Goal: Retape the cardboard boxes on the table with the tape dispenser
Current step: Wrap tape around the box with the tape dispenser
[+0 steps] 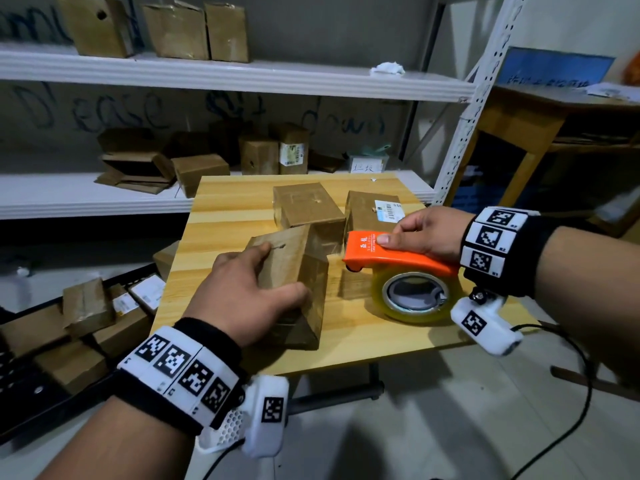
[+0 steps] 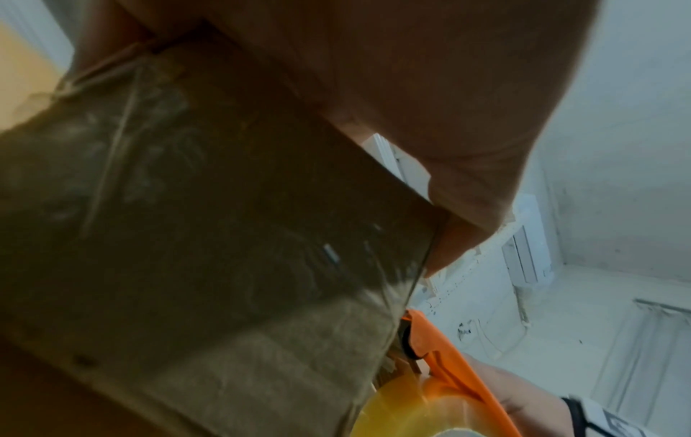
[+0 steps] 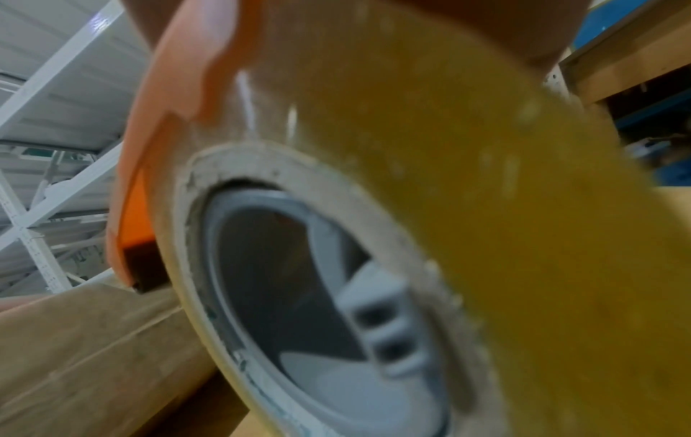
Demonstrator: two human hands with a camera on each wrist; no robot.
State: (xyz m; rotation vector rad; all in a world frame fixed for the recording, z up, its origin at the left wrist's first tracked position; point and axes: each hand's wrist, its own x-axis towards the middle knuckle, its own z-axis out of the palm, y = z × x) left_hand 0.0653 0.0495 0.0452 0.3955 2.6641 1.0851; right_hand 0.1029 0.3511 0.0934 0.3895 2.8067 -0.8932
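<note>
Our left hand (image 1: 242, 292) clamps the nearest box (image 1: 298, 289), fingers across its top and thumb curled round its near face, holding it tilted on the wooden table (image 1: 221, 216). Our right hand (image 1: 426, 233) wraps the orange tape dispenser (image 1: 398, 258), thumb pressed flat on its top, the front end just beside the box's upper right edge.

Only the head view shows the whole scene: three boxes on the table, the held one in front, a second box (image 1: 308, 206) behind it and a labelled box (image 1: 374, 213) to the right, near the dispenser hand. One dispenser carries one yellowish tape roll (image 1: 412, 296).

The left wrist view alone shows the held box's (image 2: 209, 236) glossy taped side up close, the thumb (image 2: 430, 124) over its edge and the dispenser's (image 2: 441, 349) front at the box's corner. The right wrist view alone shows the roll's (image 3: 486, 207) grey hub; the fingers there are hidden.

Behind the table, white shelves (image 1: 242, 77) hold more boxes, too jumbled for us to count.
</note>
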